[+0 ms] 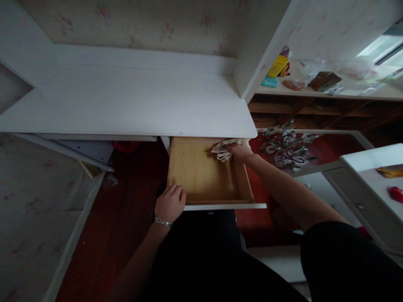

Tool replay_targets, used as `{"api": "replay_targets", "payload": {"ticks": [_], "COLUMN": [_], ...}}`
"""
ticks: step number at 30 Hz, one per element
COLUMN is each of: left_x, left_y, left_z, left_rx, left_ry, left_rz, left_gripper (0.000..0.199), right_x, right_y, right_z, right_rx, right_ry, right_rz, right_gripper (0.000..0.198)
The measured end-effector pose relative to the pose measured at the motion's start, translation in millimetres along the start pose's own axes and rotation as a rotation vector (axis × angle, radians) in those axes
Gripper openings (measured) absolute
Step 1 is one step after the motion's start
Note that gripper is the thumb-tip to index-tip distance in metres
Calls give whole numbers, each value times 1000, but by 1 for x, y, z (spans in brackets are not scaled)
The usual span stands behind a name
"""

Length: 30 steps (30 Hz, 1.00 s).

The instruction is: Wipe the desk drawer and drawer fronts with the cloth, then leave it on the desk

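A light wooden drawer with a white front stands pulled out from under a white desk. My right hand reaches into the drawer's far right corner and is shut on a crumpled pale cloth pressed against the drawer's bottom. My left hand grips the drawer's front left corner, fingers curled over the edge. A silver bracelet sits on that wrist.
To the right, a shelf holds a yellow box, a teal item, a brown box and plastic bags. A metal ornament lies below it. A white cabinet stands at the far right. Dark red wooden floor lies below.
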<state>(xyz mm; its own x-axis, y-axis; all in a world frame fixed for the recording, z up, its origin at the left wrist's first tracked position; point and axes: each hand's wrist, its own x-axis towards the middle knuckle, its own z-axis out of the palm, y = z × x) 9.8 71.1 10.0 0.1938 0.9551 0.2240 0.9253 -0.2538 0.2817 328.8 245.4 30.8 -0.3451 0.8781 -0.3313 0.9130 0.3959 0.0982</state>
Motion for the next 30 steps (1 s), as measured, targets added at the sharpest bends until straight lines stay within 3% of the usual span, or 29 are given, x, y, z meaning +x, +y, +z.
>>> {"api": "replay_targets", "payload": {"ticks": [4, 8, 11, 14, 19, 23, 26, 28, 30], "left_x": [0, 0, -1, -5, -16, -31, -44, -52, -57], "left_y": [-2, -3, -4, -9, -27, -42, -52, -57, -61], "left_z": [1, 1, -2, -7, -20, -33, -43, -49, -52], "left_rx": [-54, -129, -247, -381, -427, -408, -379, -373, -372], "left_ry": [-3, 24, 86, 190, 365, 430, 480, 532, 551], "left_rz": [32, 65, 65, -4, -224, -334, -413, -449, -470], "left_gripper": [18, 19, 17, 16, 17, 19, 18, 17, 16], "right_x": [-43, -102, -139, -159, -143, -113, -105, -108, -116], "right_y": [-1, -11, -26, -46, -108, -197, -258, -281, -285], "right_z": [7, 7, 0, -9, -25, -41, -43, -36, -23], "right_rx": [57, 270, 476, 605, 514, 440, 368, 313, 281], "right_ry": [-16, -91, -158, -139, -122, -3, 174, 273, 332], "right_rz": [-17, -100, -229, -240, -251, -403, -475, -473, -484], "right_gripper": [58, 61, 64, 60, 53, 57, 46, 39, 39]}}
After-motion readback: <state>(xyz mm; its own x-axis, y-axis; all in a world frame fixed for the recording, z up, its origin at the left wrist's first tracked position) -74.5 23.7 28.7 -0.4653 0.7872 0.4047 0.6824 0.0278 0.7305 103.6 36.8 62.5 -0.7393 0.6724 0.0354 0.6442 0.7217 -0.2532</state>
